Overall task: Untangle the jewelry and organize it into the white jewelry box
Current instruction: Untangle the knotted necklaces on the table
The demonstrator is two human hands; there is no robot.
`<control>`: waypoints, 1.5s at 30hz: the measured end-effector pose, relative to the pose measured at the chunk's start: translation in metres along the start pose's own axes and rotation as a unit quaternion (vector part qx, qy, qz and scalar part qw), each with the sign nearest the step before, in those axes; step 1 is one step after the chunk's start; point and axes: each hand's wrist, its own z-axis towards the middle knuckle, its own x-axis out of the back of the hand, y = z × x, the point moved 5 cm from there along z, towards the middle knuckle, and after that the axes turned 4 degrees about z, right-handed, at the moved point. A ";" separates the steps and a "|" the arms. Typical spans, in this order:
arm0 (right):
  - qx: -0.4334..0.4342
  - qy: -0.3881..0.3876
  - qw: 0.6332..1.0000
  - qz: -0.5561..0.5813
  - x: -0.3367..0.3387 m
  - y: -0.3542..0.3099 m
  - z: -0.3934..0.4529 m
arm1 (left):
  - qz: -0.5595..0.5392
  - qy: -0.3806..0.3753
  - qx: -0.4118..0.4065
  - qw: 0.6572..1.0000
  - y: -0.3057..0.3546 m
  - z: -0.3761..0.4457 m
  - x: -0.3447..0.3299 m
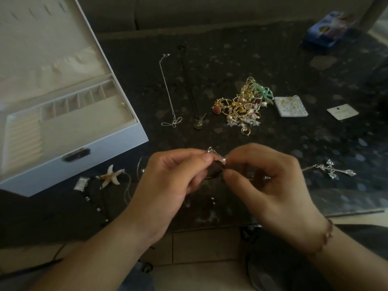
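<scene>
Clearly the small silver piece (216,157) is feather-light, thin and easily bent, with a dark loop or cord hanging under it; it looks slippery and likely to kink if tugged, so it is best taken by fingertip pinches close on either side of the snag. It sits lifted above the table (273,66) between both hands, at the frame's centre. The left hand (168,181) pinches it from its 9 o'clock side, thumb and forefinger curled onto it; the right hand (268,181) pinches the dark part from 3 o'clock. At 12 o'clock, well apart, lies the tangled gold heap (243,106); two straightened chains (168,91) lie at 11 o'clock. The open white jewelry box (69,120) stands at 10 o'clock, a cross pendant (333,171) at 3 o'clock, and a starfish pendant (111,175) at 9 o'clock.
</scene>
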 end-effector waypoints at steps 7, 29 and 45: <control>-0.139 -0.018 0.952 0.274 -0.009 0.007 0.001 | 0.043 0.015 -0.095 0.994 0.011 -0.003 -0.005; -0.197 -0.108 0.935 0.273 -0.017 0.017 0.001 | 0.086 0.092 -0.075 0.989 0.004 -0.003 0.000; -0.185 -0.106 0.901 0.377 -0.019 0.012 0.001 | 0.148 0.012 -0.100 0.984 0.009 0.001 0.001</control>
